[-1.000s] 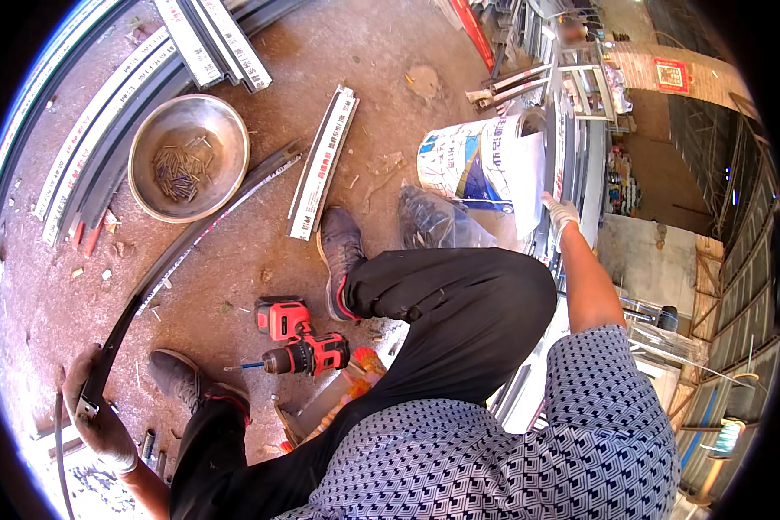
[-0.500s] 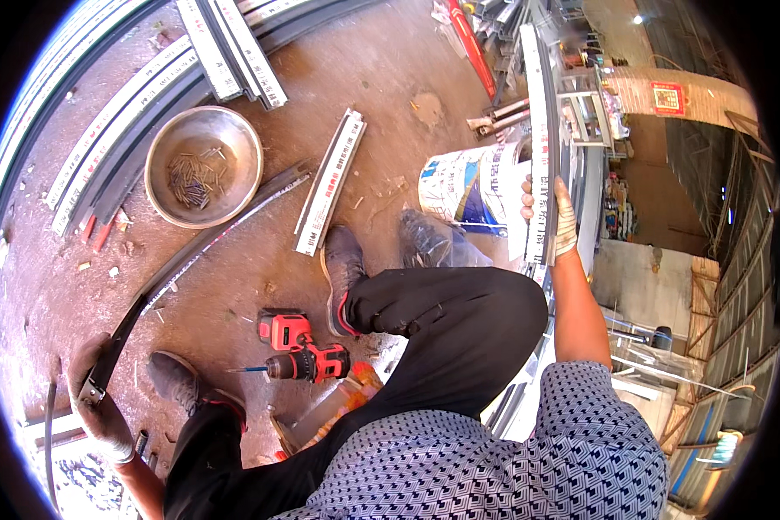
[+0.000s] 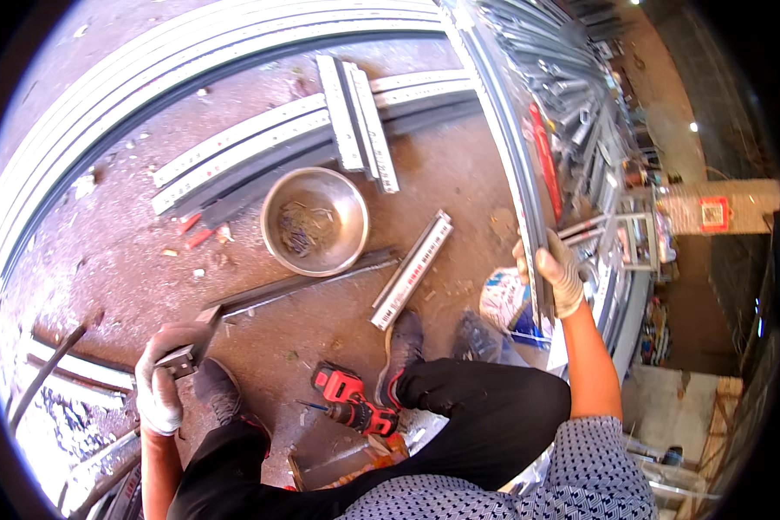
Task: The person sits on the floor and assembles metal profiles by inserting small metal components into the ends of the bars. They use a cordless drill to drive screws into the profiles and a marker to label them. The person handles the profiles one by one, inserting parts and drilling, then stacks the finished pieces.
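Observation:
My left hand (image 3: pixel 166 377), in a pale glove, is closed round the near end of a dark metal profile (image 3: pixel 273 293) that slants away low over the floor. A small cut-out shows at its gripped end. On the right, my gloved right hand (image 3: pixel 560 276) is wrapped round the near end of a long metal profile (image 3: pixel 503 143) covered with white printed film, which stretches to the far edge. Between my arms stands a steel bowl (image 3: pixel 348 212) with several screws (image 3: pixel 308 230) in it. Beside it lies a short white-filmed profile (image 3: pixel 414 270).
A red and black cordless drill (image 3: pixel 355 403) with a blue-shanked bit lies by my feet, near an open cardboard box (image 3: pixel 325 466). A printed bucket (image 3: pixel 503 299) and a clear bag (image 3: pixel 481 338) sit by my knee. Long filmed profiles (image 3: pixel 234 130) lie at the far left; metal pieces (image 3: pixel 572 78) heap far right.
The view has swung left and farther out, so floor things appear farther right and lower. The right-hand profile now leans farther left at its far end. Both hands keep their hold.

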The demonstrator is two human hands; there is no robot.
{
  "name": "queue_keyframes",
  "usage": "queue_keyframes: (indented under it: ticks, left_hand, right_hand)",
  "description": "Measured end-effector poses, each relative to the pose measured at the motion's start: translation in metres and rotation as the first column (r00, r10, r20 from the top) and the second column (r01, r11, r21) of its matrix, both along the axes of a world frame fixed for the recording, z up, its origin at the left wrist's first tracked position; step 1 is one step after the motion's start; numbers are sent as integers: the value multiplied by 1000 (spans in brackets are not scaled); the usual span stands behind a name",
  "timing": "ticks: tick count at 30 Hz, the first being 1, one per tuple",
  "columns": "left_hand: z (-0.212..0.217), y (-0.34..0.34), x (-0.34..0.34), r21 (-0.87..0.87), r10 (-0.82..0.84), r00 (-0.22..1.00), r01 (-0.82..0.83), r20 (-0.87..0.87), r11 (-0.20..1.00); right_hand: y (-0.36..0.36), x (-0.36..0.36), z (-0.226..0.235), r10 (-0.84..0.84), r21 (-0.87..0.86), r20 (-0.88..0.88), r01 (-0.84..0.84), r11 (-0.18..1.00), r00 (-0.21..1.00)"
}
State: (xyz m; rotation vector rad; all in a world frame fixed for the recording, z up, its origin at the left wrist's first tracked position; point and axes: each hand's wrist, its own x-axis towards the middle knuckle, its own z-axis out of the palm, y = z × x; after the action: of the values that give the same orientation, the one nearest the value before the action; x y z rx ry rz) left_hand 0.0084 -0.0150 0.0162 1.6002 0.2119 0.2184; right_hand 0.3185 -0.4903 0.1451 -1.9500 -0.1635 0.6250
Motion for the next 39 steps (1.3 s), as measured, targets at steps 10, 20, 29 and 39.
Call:
queue_keyframes:
  ticks: [10, 20, 29, 39]
  left_hand:
    - [7, 4, -1, -57, -52, 998, 51, -16, 997]
    - [4, 5, -4, -98, -41, 999, 39, -26, 994]
    - [4, 5, -9, -183, -60, 995, 45, -79, 982]
    - [-5, 1, -6, -52, -24, 1000, 25, 4, 998]
  right_hand:
    - [17, -9, -13, 186, -227, 221, -135, 964, 958]
    - [49, -23, -6, 290, -297, 257, -210, 932, 922]
    - [74, -35, -17, 242, -172, 135, -218, 961, 961]
    - [65, 2, -32, -176, 35, 94, 174, 984, 980]
